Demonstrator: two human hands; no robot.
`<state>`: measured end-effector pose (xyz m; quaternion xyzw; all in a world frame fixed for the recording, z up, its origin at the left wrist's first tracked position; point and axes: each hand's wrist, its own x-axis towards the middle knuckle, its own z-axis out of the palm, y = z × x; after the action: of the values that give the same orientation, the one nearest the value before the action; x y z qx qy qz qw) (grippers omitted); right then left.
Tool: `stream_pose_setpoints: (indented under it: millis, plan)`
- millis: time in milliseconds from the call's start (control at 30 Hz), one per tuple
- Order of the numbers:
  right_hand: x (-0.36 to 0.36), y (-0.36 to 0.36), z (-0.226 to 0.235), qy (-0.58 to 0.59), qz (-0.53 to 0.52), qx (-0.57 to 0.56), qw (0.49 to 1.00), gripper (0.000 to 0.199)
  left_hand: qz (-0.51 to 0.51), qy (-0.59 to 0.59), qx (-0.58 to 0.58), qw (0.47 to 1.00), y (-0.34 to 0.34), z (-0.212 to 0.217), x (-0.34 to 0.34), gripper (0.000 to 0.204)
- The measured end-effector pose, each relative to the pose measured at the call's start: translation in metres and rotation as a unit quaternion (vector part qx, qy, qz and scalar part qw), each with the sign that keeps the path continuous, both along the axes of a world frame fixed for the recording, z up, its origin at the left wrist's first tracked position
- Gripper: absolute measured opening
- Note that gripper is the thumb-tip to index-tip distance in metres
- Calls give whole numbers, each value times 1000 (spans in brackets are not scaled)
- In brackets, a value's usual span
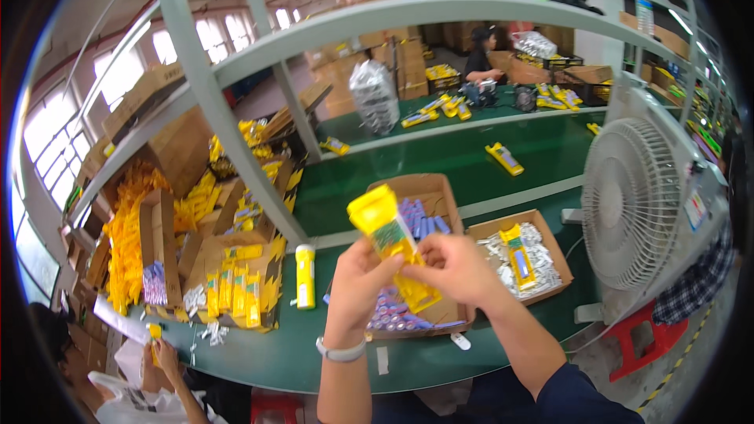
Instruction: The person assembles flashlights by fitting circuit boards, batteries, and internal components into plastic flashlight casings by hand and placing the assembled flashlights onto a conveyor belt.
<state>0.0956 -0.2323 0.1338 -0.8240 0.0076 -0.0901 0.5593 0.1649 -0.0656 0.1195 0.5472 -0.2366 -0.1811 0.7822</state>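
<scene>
In front of me, a yellow plastic casing (pixel 375 210) is held tilted in the air, with a green circuit board showing in its open side. My left hand (pixel 360 271) is closed around its left edge, thumb lying across it. From the other side my right hand (pixel 454 267) pinches the casing at its lower middle; whether a small part is between those fingertips is hidden. Below and behind both hands stands a cardboard box (pixel 428 182) of purple-blue cylindrical battery cells (pixel 424 224). To the left, a yellow flashlight-shaped piece (pixel 305 276) stands on the green bench.
A carton of small silvery parts (pixel 491 245) with a yellow casing (pixel 517 257) on top sits right, beside a large fan (pixel 636 196). Left are cartons of yellow casings (pixel 239 290). A grey metal frame (pixel 440 8) crosses ahead. A co-worker's hand (pixel 163 357) works lower left.
</scene>
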Motion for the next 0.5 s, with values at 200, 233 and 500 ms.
stream_pose_setpoints:
  millis: [200,233,500]
  plan:
    - [38,0,-8,-28,-46,47,997,34,-23,18,-3,1000,-9,7,40,32]
    - [43,1,-11,-25,-44,46,998,34,-11,-1,-6,1000,-12,5,45,30]
    - [64,-4,-32,-18,-57,28,998,27,6,-41,102,994,-8,-14,76,23]
